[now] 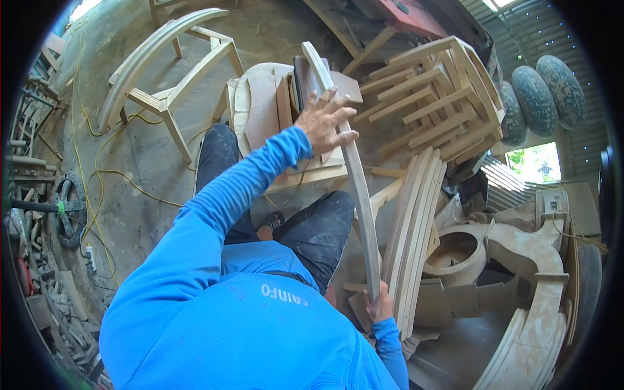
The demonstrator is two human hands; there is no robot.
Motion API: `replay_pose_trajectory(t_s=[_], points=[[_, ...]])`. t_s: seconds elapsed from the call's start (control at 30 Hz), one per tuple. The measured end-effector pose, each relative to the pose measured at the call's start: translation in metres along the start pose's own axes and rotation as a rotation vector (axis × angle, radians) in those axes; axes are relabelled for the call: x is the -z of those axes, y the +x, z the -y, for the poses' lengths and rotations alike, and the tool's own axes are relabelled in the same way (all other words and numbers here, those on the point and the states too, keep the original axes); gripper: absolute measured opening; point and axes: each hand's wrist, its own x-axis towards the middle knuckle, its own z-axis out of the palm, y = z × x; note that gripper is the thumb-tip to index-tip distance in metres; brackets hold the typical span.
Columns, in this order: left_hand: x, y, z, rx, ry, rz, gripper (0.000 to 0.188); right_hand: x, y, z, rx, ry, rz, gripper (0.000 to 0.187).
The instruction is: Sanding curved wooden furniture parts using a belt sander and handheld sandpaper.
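A long, curved wooden strip (361,195) slants in front of me, its far end up beyond my left hand. My left hand (326,121) lies across its upper part with the fingers spread, touching the wood. Around the lower end of the strip, close to my right side, my right hand (381,303) is closed. Just right of the strip, several similar curved wooden pieces (416,227) lean side by side. Beyond my knees stands a low stack of boards and panels (260,104).
A curved wooden frame on legs (166,97) stands at the far left. Stacked wooden frames (435,97) rise at the far right, near dark rounded objects (534,101). A yellow cord (97,172) crosses the floor. Scrap wood (39,312) lines the left edge; a round wooden form (455,253) sits right.
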Motion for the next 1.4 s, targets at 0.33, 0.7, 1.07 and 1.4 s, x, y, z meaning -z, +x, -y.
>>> replay_pose_trajectory(t_s=[0.33, 0.7, 1.07, 1.4], points=[[0.01, -0.014, -0.083, 0.014, -0.196, -0.077, 0.052, 0.066, -0.076, 0.022, -0.216, -0.015, 0.001, 0.046], [0.007, 0.094, 0.077, 0.277, -0.153, 0.066, 0.064, 0.089, 0.109, 0.153, -0.228, 0.19, 0.177, 0.05], [-0.001, 0.152, 0.194, 0.54, -0.013, 0.405, 0.076, 0.001, 0.391, 0.211, 0.133, 0.139, 0.203, 0.066], [0.009, 0.128, 0.135, 0.407, -0.054, 0.396, 0.073, -0.071, 0.5, 0.242, 0.314, 0.395, 0.046, 0.065]])
